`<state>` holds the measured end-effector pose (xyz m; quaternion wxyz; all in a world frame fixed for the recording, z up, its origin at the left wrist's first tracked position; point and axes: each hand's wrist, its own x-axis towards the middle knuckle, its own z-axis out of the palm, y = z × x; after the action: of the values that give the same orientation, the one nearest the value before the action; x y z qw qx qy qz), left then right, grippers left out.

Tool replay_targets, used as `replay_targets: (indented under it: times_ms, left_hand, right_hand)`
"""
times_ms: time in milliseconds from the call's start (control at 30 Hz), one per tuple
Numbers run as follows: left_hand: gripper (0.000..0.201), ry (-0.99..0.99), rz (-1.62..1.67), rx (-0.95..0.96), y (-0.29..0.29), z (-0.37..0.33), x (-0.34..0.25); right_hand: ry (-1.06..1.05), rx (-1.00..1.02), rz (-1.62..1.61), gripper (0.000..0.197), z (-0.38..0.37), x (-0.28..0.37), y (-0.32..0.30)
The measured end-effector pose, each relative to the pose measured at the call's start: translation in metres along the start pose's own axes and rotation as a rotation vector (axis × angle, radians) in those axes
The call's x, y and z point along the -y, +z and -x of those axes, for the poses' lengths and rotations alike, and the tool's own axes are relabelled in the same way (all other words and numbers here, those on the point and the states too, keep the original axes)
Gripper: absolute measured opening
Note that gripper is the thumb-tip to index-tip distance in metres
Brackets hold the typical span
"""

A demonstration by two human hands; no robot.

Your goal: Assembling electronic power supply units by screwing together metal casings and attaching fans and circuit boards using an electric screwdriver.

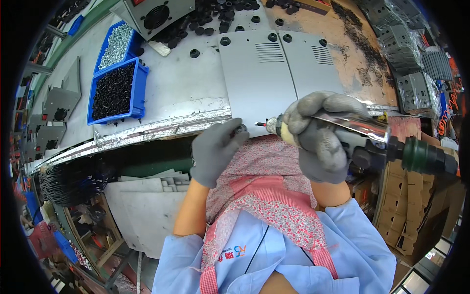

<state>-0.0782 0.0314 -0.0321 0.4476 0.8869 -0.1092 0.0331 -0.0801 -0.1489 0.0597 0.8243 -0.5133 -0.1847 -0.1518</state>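
A: Nearest to us: light blue jacket sleeves (362, 245) and a pink floral apron (274, 196), filling the lower middle of the view.

B: Hands?

A: Both in grey gloves, at the near edge of the workbench (186, 93). Our right hand (320, 134) is wrapped fully around a power screwdriver (372, 139), chrome body with a dark green rear end. Tool lies nearly level, bit pointing to our left.

B: And the left hand (218, 149)?

A: Fingers curled in, thumb and fingertips pinched on a small dark screw (241, 130) just ahead of the bit. We can't tell whether bit and screw touch.

B: Where's the workpiece?

A: Grey metal panel (257, 81) flat on the bench, its near edge right above the tool tip. It has a vent-slot patch and black rubber feet (225, 41) at the far corners. A second grey panel (311, 61) sits just beside it on our right.

B: Parts supply?

A: Two blue bins at the left of the bench: the nearer bin (139, 85) holds black screws, the far bin (105, 44) silver ones. Loose black feet (215, 19) are scattered at the back.
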Motion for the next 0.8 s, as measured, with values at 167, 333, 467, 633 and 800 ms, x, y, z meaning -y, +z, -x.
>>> replay_targets:
  times_ms: [167, 333, 467, 633, 800]
  left_hand:
    - [0.032, -0.074, -0.014, 0.043, 0.004, 0.0, -0.004]
    - [0.034, 0.021, -0.084, -0.02, 0.008, 0.002, -0.001]
    - [0.035, 0.049, -0.006, -0.069, 0.014, 0.0, 0.007]
    - [0.039, -0.006, 0.226, -0.046, 0.021, 0.002, 0.018]
    - [0.041, -0.101, 0.373, -0.038, 0.03, 0.002, 0.024]
  right_hand:
    - [0.091, 0.157, 0.085, 0.035, -0.006, -0.012, 0.0]
    - [0.252, 0.195, 0.092, 0.032, -0.004, -0.019, -0.001]
    - [0.131, 0.271, 0.194, 0.039, -0.007, -0.032, -0.002]
    - [0.049, 0.3, 0.068, 0.046, -0.015, -0.036, 0.014]
    - [0.127, 0.306, 0.092, 0.045, -0.017, -0.028, 0.015]
